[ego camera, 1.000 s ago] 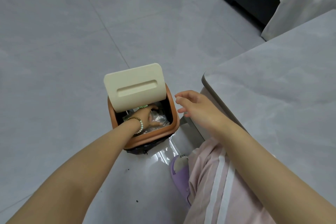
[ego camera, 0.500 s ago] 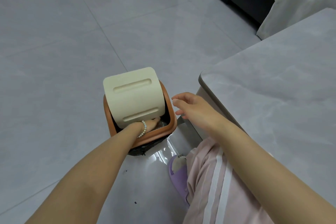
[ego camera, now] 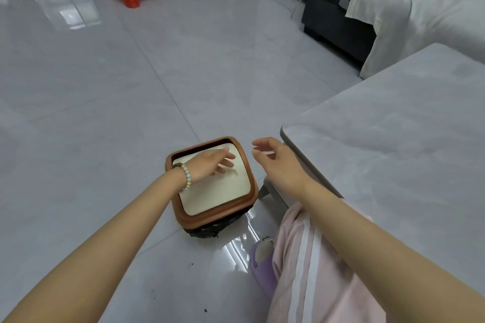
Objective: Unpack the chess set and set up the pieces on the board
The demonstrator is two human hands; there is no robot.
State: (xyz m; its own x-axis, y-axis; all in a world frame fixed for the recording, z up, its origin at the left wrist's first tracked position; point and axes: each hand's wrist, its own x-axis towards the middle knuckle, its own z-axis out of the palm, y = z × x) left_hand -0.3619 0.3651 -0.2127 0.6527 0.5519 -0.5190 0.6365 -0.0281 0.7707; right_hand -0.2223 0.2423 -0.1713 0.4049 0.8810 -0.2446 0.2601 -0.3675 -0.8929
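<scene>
Hovering inside bin rim, seemingly clear: left hand

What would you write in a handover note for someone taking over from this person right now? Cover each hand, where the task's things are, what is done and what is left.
Left hand: open, fingers straight, over the cream lid of the brown bin on the floor. It holds nothing, and I cannot tell if it touches the lid.
Right hand: open and relaxed, in the air between the bin and the grey table edge. It holds nothing.
Things: no chess set is in view. The lid lies level in the bin's rim.
Done: nothing of the setup shows.
Left: fetch the chess set, unpack it, and place the pieces.
</scene>
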